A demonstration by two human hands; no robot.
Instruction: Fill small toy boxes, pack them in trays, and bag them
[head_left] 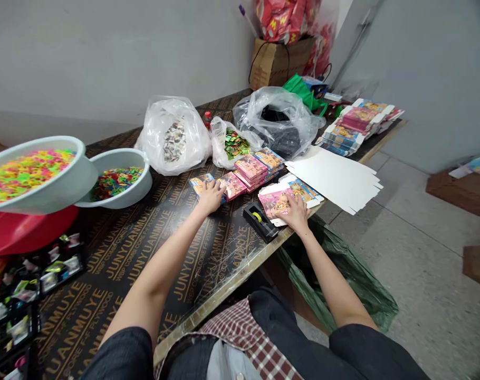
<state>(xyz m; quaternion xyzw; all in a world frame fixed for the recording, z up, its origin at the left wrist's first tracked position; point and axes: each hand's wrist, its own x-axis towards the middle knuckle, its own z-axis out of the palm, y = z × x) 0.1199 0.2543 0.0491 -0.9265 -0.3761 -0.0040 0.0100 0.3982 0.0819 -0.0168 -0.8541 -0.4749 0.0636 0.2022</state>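
My left hand (210, 198) lies flat with its fingers apart on small printed cartons, touching a blue one (201, 184) and a pink one (232, 186). My right hand (293, 212) presses on a flattened pink-and-blue printed carton (275, 203) at the table's front edge. Neither hand grips anything. Between my hands sits a black tape dispenser (259, 221) with a yellow roll. Stacked pink and blue cartons (256, 168) stand just beyond them. A pile of white card sheets (330, 178) lies to the right of my right hand, partly overhanging the table edge.
A dark plywood table (125, 253) holds clear plastic bags (174, 137) of packets and two plastic basins (121, 179) of colourful small items. Black trays of packets (42, 269) sit at the near left. More flat cartons (358, 126) lie far right. A green bag (335, 274) hangs below the edge.
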